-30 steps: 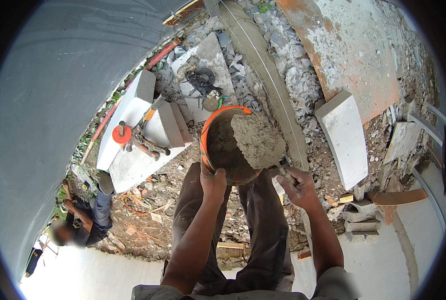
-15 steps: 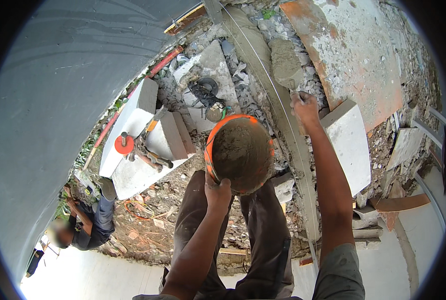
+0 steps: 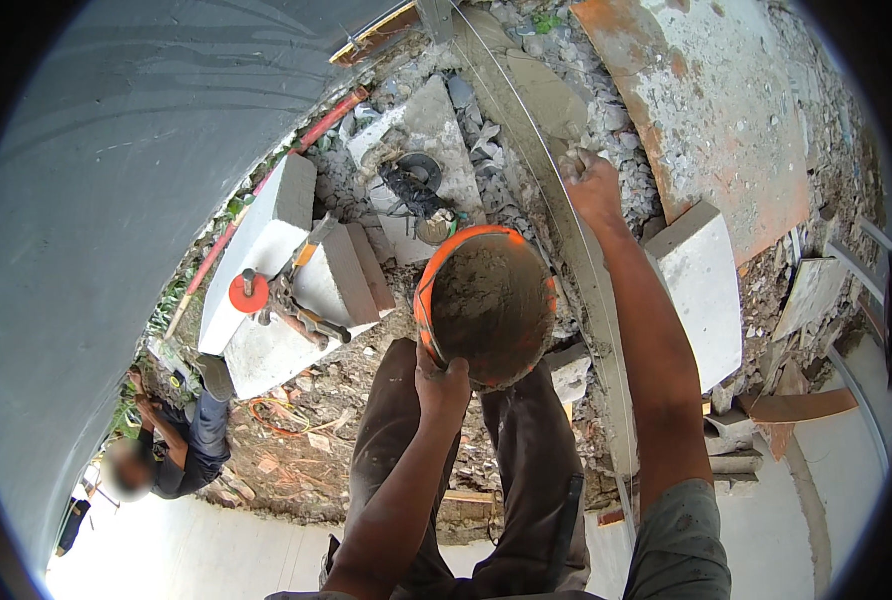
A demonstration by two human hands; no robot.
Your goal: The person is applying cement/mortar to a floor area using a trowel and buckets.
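Observation:
My left hand (image 3: 443, 378) grips the near rim of an orange bucket (image 3: 425, 300), which is tipped so that the wet grey mortar (image 3: 491, 300) inside shows. Farther off and to the right, my right hand (image 3: 593, 182) is closed round the handle of a trowel (image 3: 556, 108). Its mortar-coated blade points away from me, over the far part of a long mortar bed (image 3: 591, 305). A thin taut string (image 3: 531, 135) runs lengthwise above that bed. The trowel's handle is mostly hidden by my fingers.
White blocks (image 3: 701, 290) stand right of the bed; more blocks (image 3: 266, 240) at left carry hand tools (image 3: 291, 290). A stained board (image 3: 706, 120) lies far right on rubble. Beside the grey wall (image 3: 146, 150), another person (image 3: 181, 440) is low at the left.
My right hand has moved away from me and slightly left with the trowel, its blade now over the bed. The bucket has shifted slightly right in my left hand.

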